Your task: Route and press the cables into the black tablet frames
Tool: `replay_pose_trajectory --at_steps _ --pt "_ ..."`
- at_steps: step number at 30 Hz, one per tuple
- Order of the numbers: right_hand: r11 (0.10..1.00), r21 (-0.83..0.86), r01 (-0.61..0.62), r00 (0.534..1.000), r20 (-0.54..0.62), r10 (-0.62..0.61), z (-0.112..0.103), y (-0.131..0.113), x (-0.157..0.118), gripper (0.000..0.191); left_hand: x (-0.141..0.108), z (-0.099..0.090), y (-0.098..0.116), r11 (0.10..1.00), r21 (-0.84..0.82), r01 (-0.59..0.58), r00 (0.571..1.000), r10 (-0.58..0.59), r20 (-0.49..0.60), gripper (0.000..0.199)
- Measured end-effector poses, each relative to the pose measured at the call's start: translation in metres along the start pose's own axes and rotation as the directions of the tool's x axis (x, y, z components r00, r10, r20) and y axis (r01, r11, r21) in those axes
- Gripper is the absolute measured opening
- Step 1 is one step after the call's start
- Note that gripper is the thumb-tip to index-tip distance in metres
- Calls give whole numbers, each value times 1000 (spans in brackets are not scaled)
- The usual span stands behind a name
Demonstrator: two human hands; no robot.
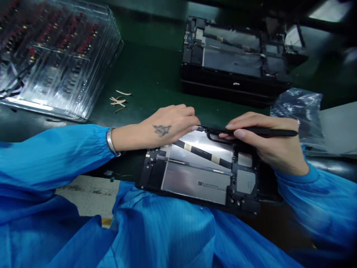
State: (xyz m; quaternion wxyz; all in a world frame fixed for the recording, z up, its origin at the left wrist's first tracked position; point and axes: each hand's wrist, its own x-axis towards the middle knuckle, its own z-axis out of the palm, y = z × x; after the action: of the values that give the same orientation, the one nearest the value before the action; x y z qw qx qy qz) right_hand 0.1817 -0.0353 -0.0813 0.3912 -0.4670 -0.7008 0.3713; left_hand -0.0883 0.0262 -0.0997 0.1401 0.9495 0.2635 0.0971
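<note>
An opened tablet (195, 182) lies in front of me, its silver battery and black boards exposed. Across the battery runs a black flat cable (202, 153) with yellowish patches. My left hand (174, 124) bends over the tablet's far edge, fingers closed together at a small dark part there; whatever they pinch is hidden. Black tweezers (267, 131) are gripped between the thumb and fingers of my right hand (267, 139), lying nearly level above the tablet's far right side. Their tip end points toward my left fingertips, near a dark curved strip.
Stacked clear plastic trays (61, 70) with small red and black parts stand at the left. Several pale strips (118, 101) lie beside them. Behind the tablet is a pile of similar opened units (234, 56). A clear plastic bag (297, 111) lies at the right.
</note>
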Motion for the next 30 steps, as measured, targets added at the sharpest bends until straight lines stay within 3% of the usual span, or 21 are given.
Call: replay_pose_trajectory --at_steps 5,8,13,17,20,23,27,30 --pt "1000 0 6 1000 -4 -6 -2 3 -1 15 -2 -1 3 1000 25 -12 999 14 -44 39" --pt "1000 27 12 1000 -21 -11 0 4 -2 19 -4 -2 8 987 138 -78 991 92 -94 37" --pt "997 74 27 999 -39 -24 -1 5 -2 20 -8 0 22 951 243 -189 975 212 -71 39" --pt "985 124 -120 992 55 114 -23 -6 -1 12 -10 2 25 940 258 -221 967 246 -69 39" --pt "955 189 -228 970 -38 239 -36 -19 2 16 -10 3 23 936 257 -240 960 268 -78 37" --pt "945 223 -238 951 -142 273 -25 -22 9 22 -11 5 22 939 248 -238 961 265 -83 34" --pt "965 132 -227 966 -94 240 3 -7 19 18 -12 6 22 939 255 -232 958 266 -109 31" --pt "961 114 -251 965 -46 258 9 5 21 19 -12 7 22 936 256 -241 953 277 -118 32"
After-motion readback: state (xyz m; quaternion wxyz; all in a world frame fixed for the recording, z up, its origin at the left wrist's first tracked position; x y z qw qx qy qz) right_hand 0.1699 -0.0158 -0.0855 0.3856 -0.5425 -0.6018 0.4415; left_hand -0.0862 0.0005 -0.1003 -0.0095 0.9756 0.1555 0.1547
